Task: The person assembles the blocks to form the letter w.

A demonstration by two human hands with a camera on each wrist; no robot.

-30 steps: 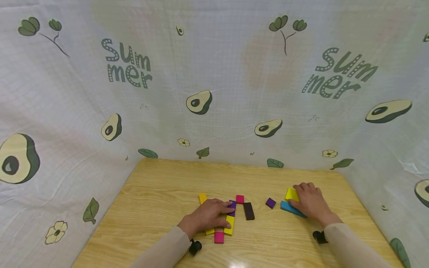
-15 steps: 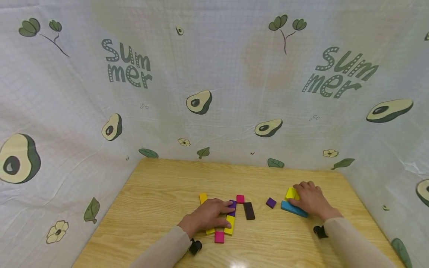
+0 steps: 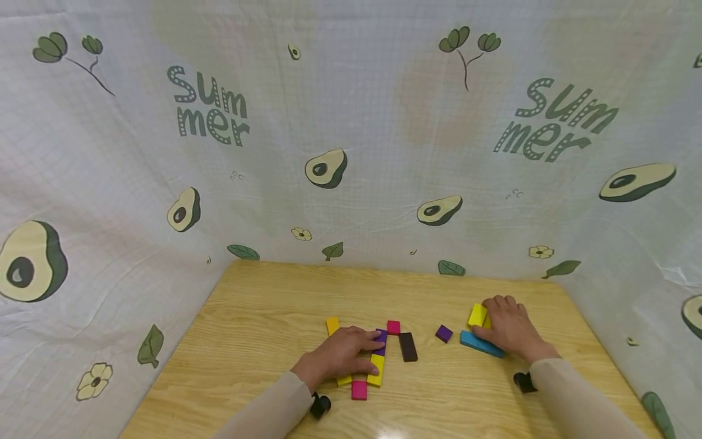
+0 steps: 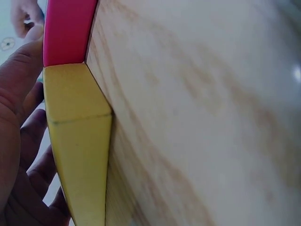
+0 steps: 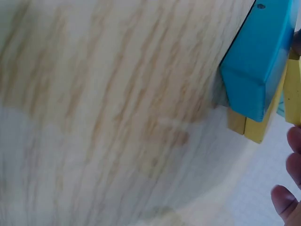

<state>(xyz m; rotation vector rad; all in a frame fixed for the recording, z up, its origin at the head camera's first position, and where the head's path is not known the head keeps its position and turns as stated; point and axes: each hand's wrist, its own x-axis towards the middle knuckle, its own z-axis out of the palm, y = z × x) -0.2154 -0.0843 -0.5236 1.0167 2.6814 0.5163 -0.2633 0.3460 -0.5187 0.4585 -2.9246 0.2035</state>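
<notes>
My left hand (image 3: 342,353) lies across a group of flat blocks, its fingertips resting on a purple block (image 3: 381,336) and a yellow block (image 3: 376,374). An orange block (image 3: 332,325) sticks out behind it, and a pink block (image 3: 359,390) lies in front. In the left wrist view, a yellow block (image 4: 80,165) meets a pink one (image 4: 68,33) end to end. At the right, my right hand (image 3: 510,329) pinches a yellow block (image 5: 292,92) between thumb and fingers. Beside it lie another yellow block (image 3: 476,315) and a long blue block (image 3: 481,344).
Between the hands lie a dark brown block (image 3: 408,347), a small pink block (image 3: 393,327) and a small purple block (image 3: 444,333). A printed cloth (image 3: 378,122) closes off the wooden table (image 3: 263,305) at the back and both sides.
The right hand has shifted slightly, and a second yellow piece now shows beside its fingers. The blue block has turned and slid a little. The left hand stays in place.
</notes>
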